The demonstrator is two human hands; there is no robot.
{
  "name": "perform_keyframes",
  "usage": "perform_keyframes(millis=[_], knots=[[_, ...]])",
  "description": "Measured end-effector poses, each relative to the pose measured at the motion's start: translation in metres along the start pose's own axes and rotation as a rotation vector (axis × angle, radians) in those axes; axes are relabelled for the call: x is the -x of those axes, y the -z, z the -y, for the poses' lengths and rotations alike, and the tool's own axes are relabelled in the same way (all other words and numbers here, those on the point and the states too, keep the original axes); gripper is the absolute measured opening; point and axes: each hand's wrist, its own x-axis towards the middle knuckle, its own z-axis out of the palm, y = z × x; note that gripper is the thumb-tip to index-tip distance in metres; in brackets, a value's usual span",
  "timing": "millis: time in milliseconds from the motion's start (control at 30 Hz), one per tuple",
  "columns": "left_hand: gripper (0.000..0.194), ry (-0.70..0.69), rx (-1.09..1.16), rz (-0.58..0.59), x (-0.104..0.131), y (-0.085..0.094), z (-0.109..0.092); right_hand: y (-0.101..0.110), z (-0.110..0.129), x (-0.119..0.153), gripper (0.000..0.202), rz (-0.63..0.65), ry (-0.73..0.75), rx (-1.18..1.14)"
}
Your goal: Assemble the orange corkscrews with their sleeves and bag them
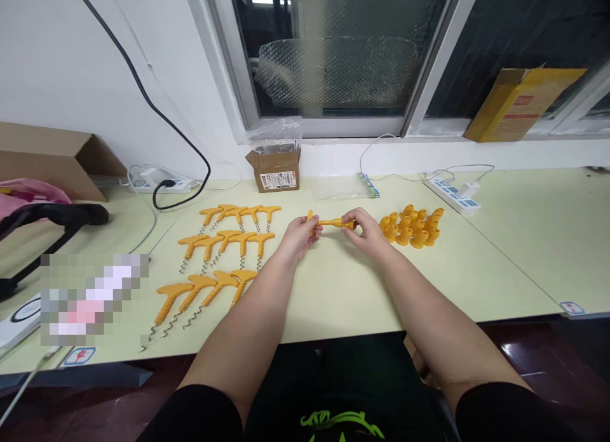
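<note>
My left hand [304, 234] is closed around the yellow handle of a corkscrew [325, 223] in the middle of the table. At the other end of that piece, my right hand [365, 231] grips a yellow cap [344, 223], which is in line with the handle and meets its shaft. The metal spiral of the held piece cannot be seen. To the left lie several yellow-handled corkscrews [222, 242] in three rows, their spirals toward the front. Several yellow caps [418, 229] stand upright in a cluster just right of my right hand.
Behind my hands are a small cardboard box [277, 175] and a clear plastic bag [340, 187]. Power strips [452, 194] with cables sit at the back. A black cable [166, 121] hangs at left, above a black strap [57, 229]. The table [333, 312] ends near my body.
</note>
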Motion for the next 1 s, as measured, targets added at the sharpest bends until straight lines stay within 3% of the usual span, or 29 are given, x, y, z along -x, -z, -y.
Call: perform_keyframes(millis=[133,300,400,533,733,1000], knots=[[0.028,-0.064,0.100,-0.007,0.000,-0.001,0.000,0.001,-0.001,0.000,0.023,-0.036,-0.015,0.035],[0.036,-0.160,0.209,0.105,-0.002,0.002,-0.001,0.002,-0.008,0.001,0.038,-0.096,-0.157,0.030],[0.040,-0.202,0.233,0.134,0.000,0.003,-0.003,0.004,-0.010,0.002,0.047,-0.062,-0.211,0.132],[0.040,-0.245,0.209,0.129,0.004,0.003,-0.006,0.014,-0.011,0.003,0.037,-0.024,-0.212,0.307],[0.039,-0.242,0.103,0.094,0.007,0.003,-0.007,0.028,-0.008,0.008,0.016,-0.118,-0.369,0.557],[0.042,-0.273,0.056,0.101,0.007,0.004,-0.005,0.027,-0.021,0.017,0.014,-0.151,-0.427,0.721]])
